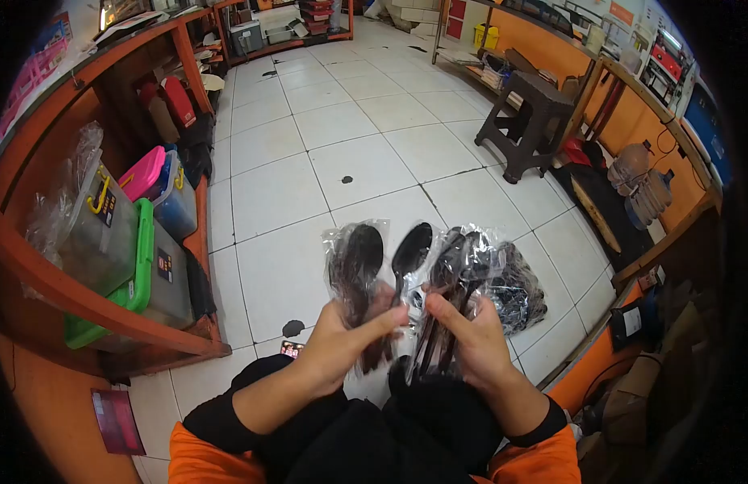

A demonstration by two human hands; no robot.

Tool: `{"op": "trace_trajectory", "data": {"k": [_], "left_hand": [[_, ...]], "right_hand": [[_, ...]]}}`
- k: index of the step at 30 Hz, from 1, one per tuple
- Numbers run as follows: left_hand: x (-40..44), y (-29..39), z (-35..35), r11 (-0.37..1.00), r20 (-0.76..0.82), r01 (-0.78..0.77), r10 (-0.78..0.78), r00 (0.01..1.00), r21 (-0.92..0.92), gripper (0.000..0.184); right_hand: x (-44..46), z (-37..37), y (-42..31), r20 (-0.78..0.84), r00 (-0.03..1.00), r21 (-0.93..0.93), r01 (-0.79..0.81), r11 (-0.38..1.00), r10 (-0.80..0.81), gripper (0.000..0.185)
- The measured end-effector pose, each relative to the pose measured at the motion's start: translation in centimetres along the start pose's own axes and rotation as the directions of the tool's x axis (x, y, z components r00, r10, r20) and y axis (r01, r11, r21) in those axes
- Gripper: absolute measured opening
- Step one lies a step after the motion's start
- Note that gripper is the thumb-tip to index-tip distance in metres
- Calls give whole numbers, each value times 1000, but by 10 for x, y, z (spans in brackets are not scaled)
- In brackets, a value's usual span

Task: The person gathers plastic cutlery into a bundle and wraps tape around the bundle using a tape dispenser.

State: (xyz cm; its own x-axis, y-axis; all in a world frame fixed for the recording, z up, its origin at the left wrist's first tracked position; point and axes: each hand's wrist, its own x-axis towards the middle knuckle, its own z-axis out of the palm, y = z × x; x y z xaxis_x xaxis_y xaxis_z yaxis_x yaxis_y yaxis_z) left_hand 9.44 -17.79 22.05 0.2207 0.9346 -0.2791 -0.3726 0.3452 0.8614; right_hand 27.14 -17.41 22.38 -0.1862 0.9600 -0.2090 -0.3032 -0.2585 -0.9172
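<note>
My left hand (342, 335) is closed around black plastic spoons (362, 254) in clear wrappers, their bowls pointing up. My right hand (477, 335) grips another bunch of wrapped black spoons (451, 262). Between the two bunches stands a single black spoon (413, 248), its bowl apart from the others. Its handle runs down to my thumbs, and I cannot tell which hand has it. Just beyond my right hand, a clear plastic bag (519, 294) of dark pieces lies on the floor.
White floor tiles (309, 161) stretch ahead. Lidded storage boxes (160, 282) fill the orange shelf on the left. A dark plastic stool (531, 121) stands at the right, near large water bottles (648, 198). By my left forearm a phone (291, 348) shows a lit screen.
</note>
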Motion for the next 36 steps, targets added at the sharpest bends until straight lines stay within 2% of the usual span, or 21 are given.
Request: {"op": "trace_trajectory", "data": {"k": [4, 7, 10, 13, 14, 17, 18, 21, 22, 23, 25, 26, 29, 36], "left_hand": [[17, -12, -11, 994, 55, -65, 60, 997, 92, 29], [13, -6, -4, 1000, 43, -20, 20, 999, 3, 30], [17, -8, -11, 989, 63, -16, 6, 998, 147, 38], [17, -23, -8, 911, 172, -204, 151, 974, 359, 48], [16, -25, -4, 912, 264, -272, 193, 945, 307, 58], [10, -22, -4, 955, 263, -204, 145, 954, 217, 68], [14, -24, -8, 976, 287, -182, 142, 947, 116, 66], [19, -28, -12, 995, 240, -82, 93, 966, -57, 59], [19, -31, -12, 993, 167, -108, 98, 981, 52, 55], [18, -30, -9, 987, 172, -126, 108, 979, 100, 56], [15, -25, -3, 968, 189, -161, 124, 974, 195, 59], [18, -35, -9, 956, 180, -200, 163, 970, 215, 54], [14, -21, -5, 999, 119, 38, -41, 992, 27, 47], [19, -20, -10, 995, 108, 76, -68, 992, -70, 39]], "right_hand": [[10, -6, 2, -12, 1000, 52, 26, 998, -25, 27], [12, -10, 4, -66, 996, 81, 71, 994, -66, 26], [13, -7, 3, -25, 990, -4, 140, 990, -140, 24], [14, 0, 6, 105, 988, -107, 126, 986, -114, 28], [16, 3, 7, 120, 984, -112, 143, 983, -130, 27], [21, -1, 10, -4, 998, 55, 62, 997, -62, 25], [19, 0, 5, -34, 999, 112, 43, 993, -39, 25], [17, -1, 4, 3, 1000, 68, 28, 997, -28, 25], [16, -2, 6, 77, 996, 21, 40, 999, -42, 31], [17, 0, 12, 135, 988, -51, 77, 996, -70, 42], [17, 1, 17, 207, 978, -204, 78, 976, -35, 50], [19, -1, 18, 212, 977, -216, 80, 973, -33, 50], [23, -5, 15, 221, 975, -223, 80, 972, -30, 47], [22, -10, 11, 166, 986, -180, 3, 984, 27, 39]]}}
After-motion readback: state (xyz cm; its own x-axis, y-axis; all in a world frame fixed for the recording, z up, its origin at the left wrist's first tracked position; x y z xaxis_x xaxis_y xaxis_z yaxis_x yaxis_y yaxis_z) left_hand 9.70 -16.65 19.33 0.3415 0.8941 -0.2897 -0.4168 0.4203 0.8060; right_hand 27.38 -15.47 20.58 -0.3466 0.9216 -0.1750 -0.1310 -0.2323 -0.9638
